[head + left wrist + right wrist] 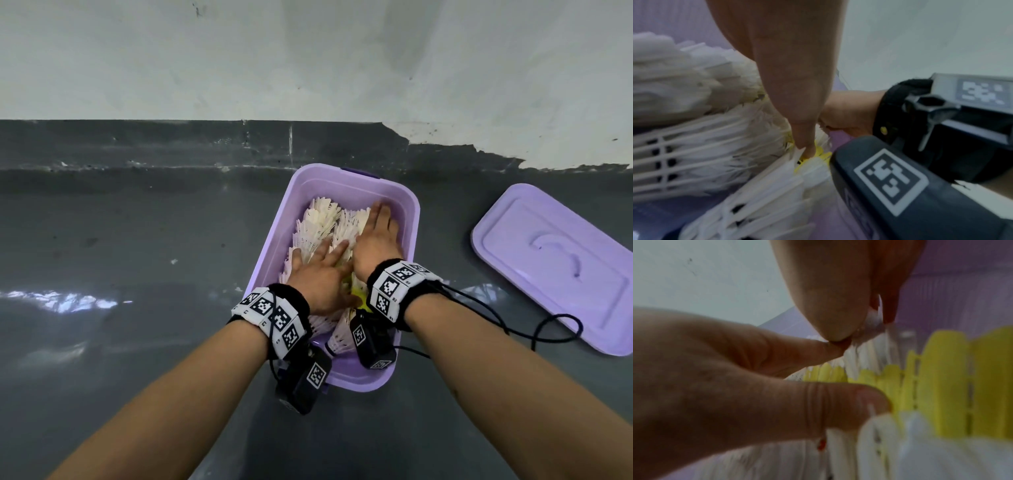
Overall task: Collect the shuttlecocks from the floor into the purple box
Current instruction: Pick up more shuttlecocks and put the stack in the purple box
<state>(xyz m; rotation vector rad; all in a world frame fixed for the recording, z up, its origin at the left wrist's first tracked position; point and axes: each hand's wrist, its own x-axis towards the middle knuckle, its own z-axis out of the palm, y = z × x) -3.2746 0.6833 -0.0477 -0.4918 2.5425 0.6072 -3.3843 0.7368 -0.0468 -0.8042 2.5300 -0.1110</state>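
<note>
A purple box (412,219) stands on the dark floor, filled with several white shuttlecocks (320,222) and a yellow one (358,293). Both hands lie flat on the pile, side by side. My left hand (317,270) presses the near-left shuttlecocks with fingers straight. My right hand (376,236) presses the right side, fingertips near the far wall. In the left wrist view my left thumb (797,97) touches white feathers (705,146) and a yellow skirt (820,151). The right wrist view shows a yellow shuttlecock (941,378) beside white ones (941,451).
The box's purple lid (555,267) lies on the floor to the right. A grey-white wall (308,58) rises just behind the box. Dark floor (120,257) stretches to the left. A black cable (513,325) runs from my right wrist.
</note>
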